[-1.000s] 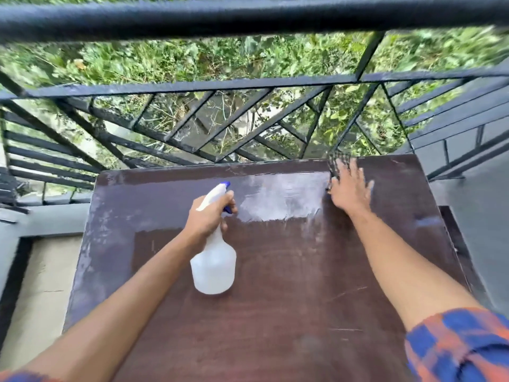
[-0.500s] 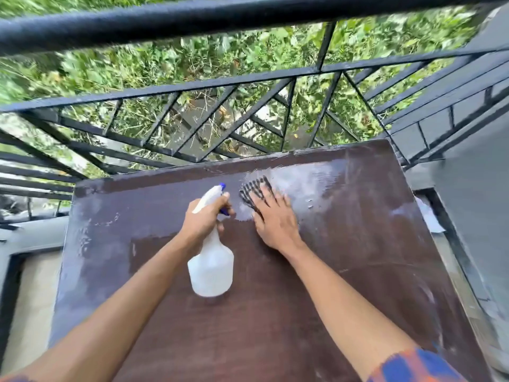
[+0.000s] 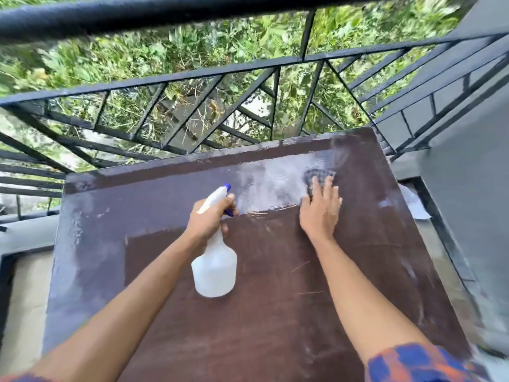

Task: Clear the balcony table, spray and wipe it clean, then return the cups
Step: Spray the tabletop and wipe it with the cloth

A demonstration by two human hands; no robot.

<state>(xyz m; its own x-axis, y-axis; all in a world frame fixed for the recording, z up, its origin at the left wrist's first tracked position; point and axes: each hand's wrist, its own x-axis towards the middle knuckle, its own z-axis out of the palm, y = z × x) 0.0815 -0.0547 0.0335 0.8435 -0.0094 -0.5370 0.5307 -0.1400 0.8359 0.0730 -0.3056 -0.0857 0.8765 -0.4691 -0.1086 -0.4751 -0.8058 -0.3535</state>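
A dark brown table fills the view, wet and shiny along its far edge. My left hand grips the neck of a white spray bottle with a blue nozzle, held just above the table's middle. My right hand lies flat on a dark checked cloth and presses it onto the wet far right part of the table. Only the cloth's far end shows beyond my fingers. No cups are in view.
A black metal railing runs close behind the table, with green plants beyond. A grey wall stands at the right. A pale sheet lies in the gap by the table's right edge. Balcony floor shows at the left.
My right hand has slid the cloth from the table's middle back to the right along the wet far strip. The left hand and the bottle have hardly moved.
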